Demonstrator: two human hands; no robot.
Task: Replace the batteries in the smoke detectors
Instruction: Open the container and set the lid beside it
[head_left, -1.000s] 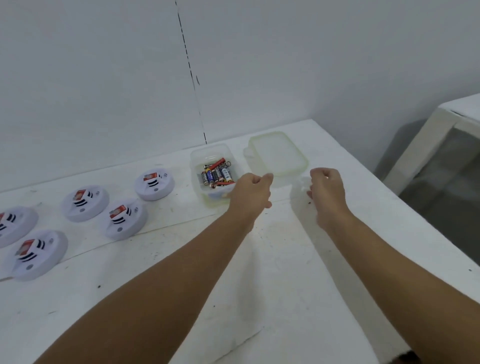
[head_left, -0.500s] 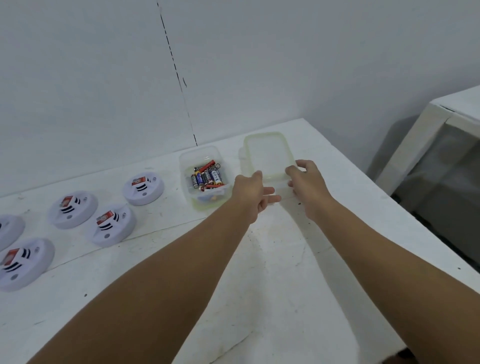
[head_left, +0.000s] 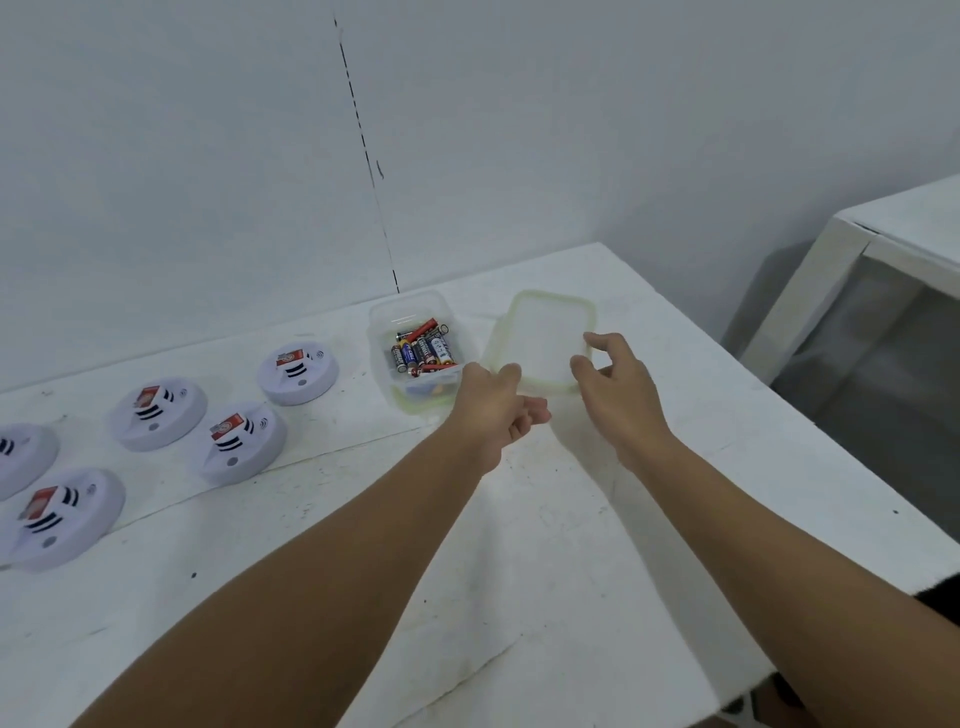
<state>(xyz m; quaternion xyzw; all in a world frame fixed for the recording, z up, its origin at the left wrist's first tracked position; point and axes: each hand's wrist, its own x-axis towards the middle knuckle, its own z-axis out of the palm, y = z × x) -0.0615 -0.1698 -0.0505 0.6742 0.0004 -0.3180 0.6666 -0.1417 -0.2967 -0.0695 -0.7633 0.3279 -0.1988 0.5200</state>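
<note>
Scuffed white table (head_left: 545, 545) against pale wall (head_left: 208, 156), corner seam

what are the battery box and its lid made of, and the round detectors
Clear rectangular battery box: likely glossy translucent plastic; batteries show through. Flat frosted lid: similar plastic with a pale green, perhaps rubbery, rim. Round white smoke detectors: look like matte moulded plastic.

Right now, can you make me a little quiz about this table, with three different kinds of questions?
1. True or false: the lid is on the battery box.
2. How many smoke detectors show, counting the cut-off one?
3. Which hand reaches the lid: A) left hand B) right hand?

Key: 1. False, it lies beside the box on the table. 2. Five. 3. B.
</note>
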